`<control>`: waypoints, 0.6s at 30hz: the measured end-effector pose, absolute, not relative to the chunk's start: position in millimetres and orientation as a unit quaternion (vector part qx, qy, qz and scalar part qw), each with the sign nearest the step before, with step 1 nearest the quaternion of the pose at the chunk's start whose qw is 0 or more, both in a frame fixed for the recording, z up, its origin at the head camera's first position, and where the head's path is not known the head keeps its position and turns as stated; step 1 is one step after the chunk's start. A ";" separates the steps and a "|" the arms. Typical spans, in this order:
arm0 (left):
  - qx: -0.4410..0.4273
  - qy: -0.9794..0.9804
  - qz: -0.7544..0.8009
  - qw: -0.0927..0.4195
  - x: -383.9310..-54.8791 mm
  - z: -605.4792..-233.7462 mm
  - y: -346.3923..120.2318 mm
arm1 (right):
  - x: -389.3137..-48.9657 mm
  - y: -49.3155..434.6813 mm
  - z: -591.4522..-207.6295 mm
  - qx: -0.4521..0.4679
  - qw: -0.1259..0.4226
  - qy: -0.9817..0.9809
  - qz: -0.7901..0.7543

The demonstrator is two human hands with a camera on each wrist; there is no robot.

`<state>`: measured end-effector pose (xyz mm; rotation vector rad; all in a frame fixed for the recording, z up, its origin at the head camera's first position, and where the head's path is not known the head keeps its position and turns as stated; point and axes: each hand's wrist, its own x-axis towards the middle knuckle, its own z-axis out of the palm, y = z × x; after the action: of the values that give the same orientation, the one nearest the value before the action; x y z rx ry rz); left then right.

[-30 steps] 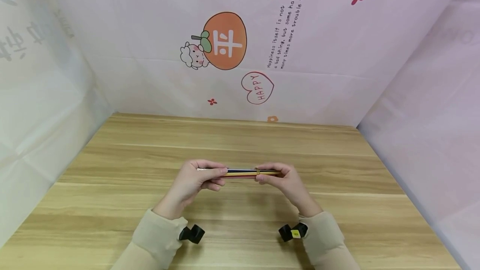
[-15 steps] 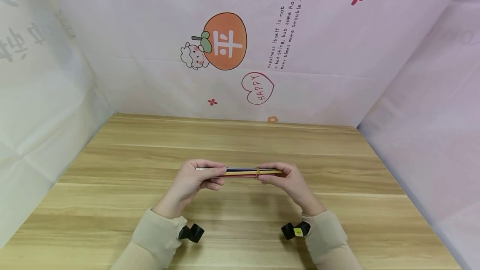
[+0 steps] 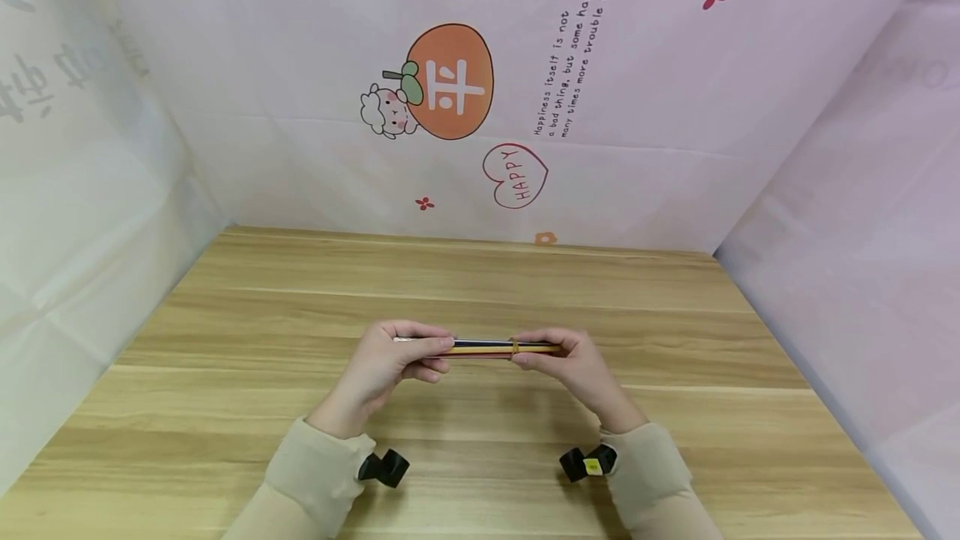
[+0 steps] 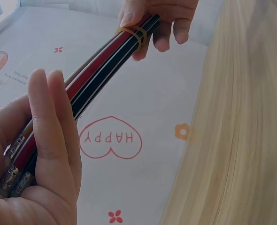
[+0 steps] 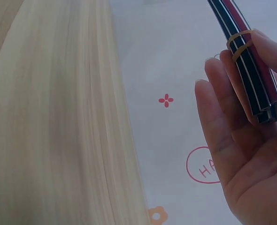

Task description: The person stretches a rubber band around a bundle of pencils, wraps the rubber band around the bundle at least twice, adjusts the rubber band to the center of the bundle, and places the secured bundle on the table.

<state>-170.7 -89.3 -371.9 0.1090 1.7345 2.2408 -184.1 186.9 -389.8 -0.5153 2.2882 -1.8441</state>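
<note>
Printed white sheet [image 3: 645, 107] rises at the far edge of the wood-grain table [image 3: 480, 282]. Above the table, left hand [image 3: 381, 367] grips the metal-tipped end of the pencil bundle [image 3: 482, 349] and right hand [image 3: 583, 367] pinches the opposite end, the bundle running roughly parallel to the far edge; rubber band [image 3: 515, 347] encircles it in two strands beside the right thumb.

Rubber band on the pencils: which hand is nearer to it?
Right. The right hand holds the pencils right by the rubber band; the left hand grips their opposite end.
</note>
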 end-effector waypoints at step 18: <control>0.037 0.618 0.771 0.150 -171.0 -371.8 -89.9 | -181.5 183.6 -390.7 -0.198 0.084 0.758 -0.616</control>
<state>-171.0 -89.9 -371.8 0.1067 1.7740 2.2152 -181.5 183.6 -390.7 -0.5910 2.2607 -1.8390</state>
